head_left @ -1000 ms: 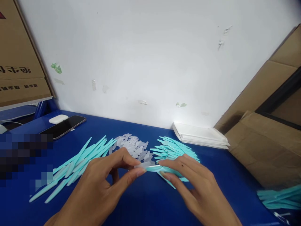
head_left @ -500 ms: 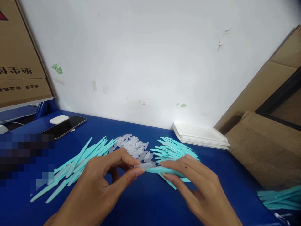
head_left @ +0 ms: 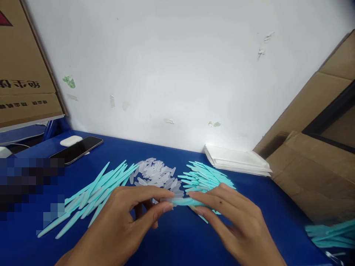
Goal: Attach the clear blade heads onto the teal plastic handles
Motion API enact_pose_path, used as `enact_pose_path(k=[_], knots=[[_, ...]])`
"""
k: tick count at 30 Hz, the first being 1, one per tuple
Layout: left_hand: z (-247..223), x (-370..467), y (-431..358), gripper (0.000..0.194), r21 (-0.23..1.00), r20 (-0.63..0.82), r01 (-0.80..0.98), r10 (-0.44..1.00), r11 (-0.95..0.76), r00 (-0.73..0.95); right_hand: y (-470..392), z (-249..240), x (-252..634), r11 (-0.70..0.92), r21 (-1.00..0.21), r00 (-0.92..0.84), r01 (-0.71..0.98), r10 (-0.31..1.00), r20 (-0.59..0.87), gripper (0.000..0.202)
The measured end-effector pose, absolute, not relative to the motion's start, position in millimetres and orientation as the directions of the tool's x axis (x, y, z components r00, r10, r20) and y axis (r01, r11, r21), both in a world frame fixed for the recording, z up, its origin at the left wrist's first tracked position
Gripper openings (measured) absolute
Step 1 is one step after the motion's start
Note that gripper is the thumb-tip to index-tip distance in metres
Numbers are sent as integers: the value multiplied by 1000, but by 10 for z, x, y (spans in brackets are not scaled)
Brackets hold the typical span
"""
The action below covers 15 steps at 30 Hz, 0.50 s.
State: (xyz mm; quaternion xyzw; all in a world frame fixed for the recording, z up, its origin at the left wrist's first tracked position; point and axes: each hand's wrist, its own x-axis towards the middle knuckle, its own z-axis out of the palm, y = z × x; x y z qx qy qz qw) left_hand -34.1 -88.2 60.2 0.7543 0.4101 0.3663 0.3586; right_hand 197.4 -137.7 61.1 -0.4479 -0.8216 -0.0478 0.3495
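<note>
My left hand [head_left: 133, 218] pinches a small translucent cap [head_left: 165, 200] between thumb and forefinger. Between finger and thumb of my right hand [head_left: 235, 218] is a turquoise stick [head_left: 184, 201], whose left end meets the cap. Behind my hands lies a pile of loose translucent caps [head_left: 156, 172]. To its right is a heap of turquoise sticks [head_left: 203, 177], partly behind my right hand. Left of the caps, more turquoise sticks [head_left: 95, 190] lie spread out, several with translucent caps on their ends.
A black phone [head_left: 77, 149] and a white case [head_left: 71, 140] lie at the back left of the blue table [head_left: 177, 244]. White sheets [head_left: 238, 160] are stacked by the wall. Cardboard [head_left: 302, 177] stands at right, with more turquoise sticks [head_left: 332, 234] at the lower right.
My left thumb and forefinger have moved slightly right along the cap, towards my right hand. The cap now sits over the stick's left end.
</note>
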Motion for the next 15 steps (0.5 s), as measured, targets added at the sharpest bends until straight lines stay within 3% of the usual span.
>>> enact_pose_path(k=[4,7,15], knots=[[555,-271,-926,18,841,276,332,866,-427,417,-1383,576,1920,610,-231,-368,758,692,621,24],[566,-235,-974,22,846,254,356,887,-397,385,-1392,544,1901,603,-214,-366,768,688,626,36],[547,-207,-1013,29,797,217,441,877,-413,429,-1420,527,1968,569,-298,-349,767,759,550,45]])
